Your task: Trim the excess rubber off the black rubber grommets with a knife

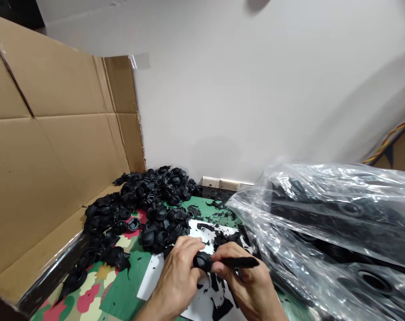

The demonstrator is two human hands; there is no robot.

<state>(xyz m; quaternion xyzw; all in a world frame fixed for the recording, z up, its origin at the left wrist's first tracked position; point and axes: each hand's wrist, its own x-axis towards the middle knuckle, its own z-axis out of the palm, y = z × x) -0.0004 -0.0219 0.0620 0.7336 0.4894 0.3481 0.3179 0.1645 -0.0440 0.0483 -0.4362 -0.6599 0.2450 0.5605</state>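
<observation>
My left hand (180, 272) is closed around a small round black rubber part (202, 261) with a ribbed look. My right hand (245, 276) pinches at the part's right side. A dark, elongated black piece (240, 262) sticks out rightward from those fingers; whether it is a rubber flap or a tool handle I cannot tell. Beneath both hands lies a white sheet (152, 272) strewn with black rubber scraps (221, 307). Just beyond my left hand rises a large pile of similar ribbed black rubber parts (158, 218), some with ragged edges.
Clear plastic bags (322, 214) with black rubber pieces inside fill the right side. A cardboard wall (55, 102) stands at the left. Green and patterned covering (122, 292) lies on the table, and white sockets (218, 183) run along the wall's base.
</observation>
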